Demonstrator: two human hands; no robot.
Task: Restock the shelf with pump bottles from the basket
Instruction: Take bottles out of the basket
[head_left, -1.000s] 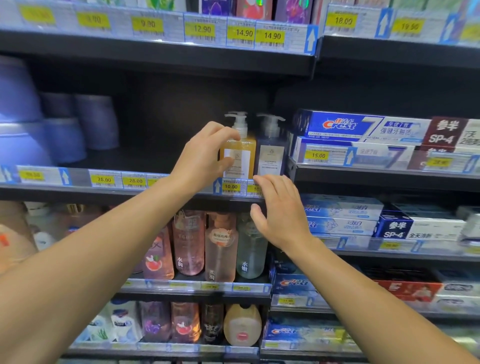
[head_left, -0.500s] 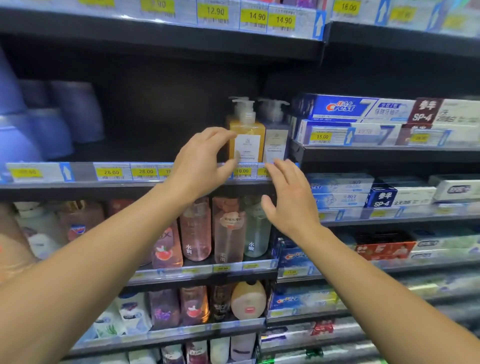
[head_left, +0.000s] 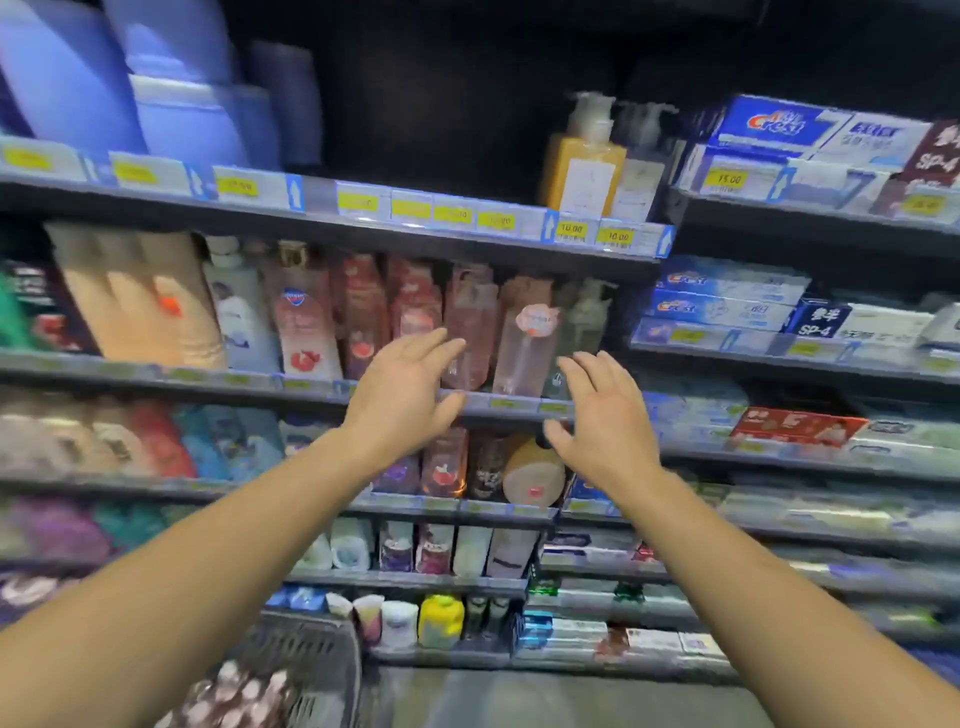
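Head view, blurred: the amber plastic pump bottle (head_left: 583, 166) stands upright on the upper shelf ledge (head_left: 415, 228), touching a pale grey pump bottle (head_left: 640, 171) on its right. Both hands hang empty below it, fingers spread and relaxed: left hand (head_left: 402, 397), right hand (head_left: 605, 421). More stock lies down-left in the dark wire basket (head_left: 311, 660), nearer the left hand, so I judge that hand reaches next.

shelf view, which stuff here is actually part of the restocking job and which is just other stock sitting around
Part of the job:
- yellow pump bottle and grey pump bottle on the upper shelf
- basket at lower left
- left hand and right hand, both empty

Just other stock:
- toothpaste boxes
- blue tubs
- pink bottles one shelf down
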